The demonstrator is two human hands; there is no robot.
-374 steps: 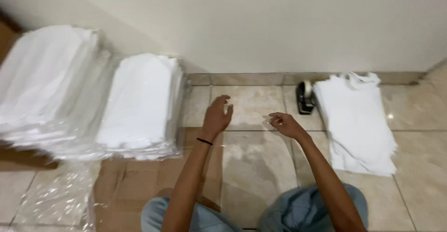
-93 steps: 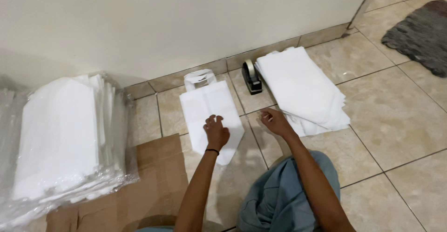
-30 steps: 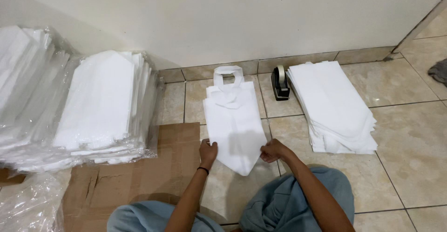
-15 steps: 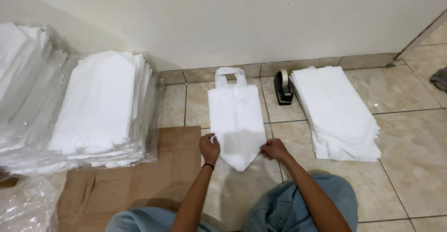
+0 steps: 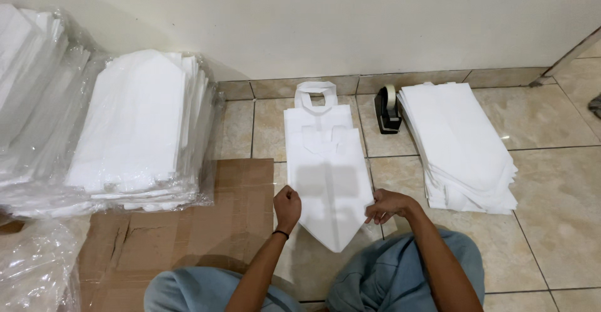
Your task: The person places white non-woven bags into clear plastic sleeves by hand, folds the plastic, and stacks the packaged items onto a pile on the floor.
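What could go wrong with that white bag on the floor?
1. Both hands, the left hand and right hand, press only the lower edges of the white bag; its folded point could spring open or crease crooked.
2. The tape dispenser sits close beside the bag's top corner, so sliding the bag might bump it.
3. The stack of folded bags looks fanned out at the near end and might slip further.

Plain cream wall (image 5: pixel 350 17) across frame top; glossy beige tiled floor (image 5: pixel 551 180) below; flattened brown cardboard (image 5: pixel 206 224) lower left.
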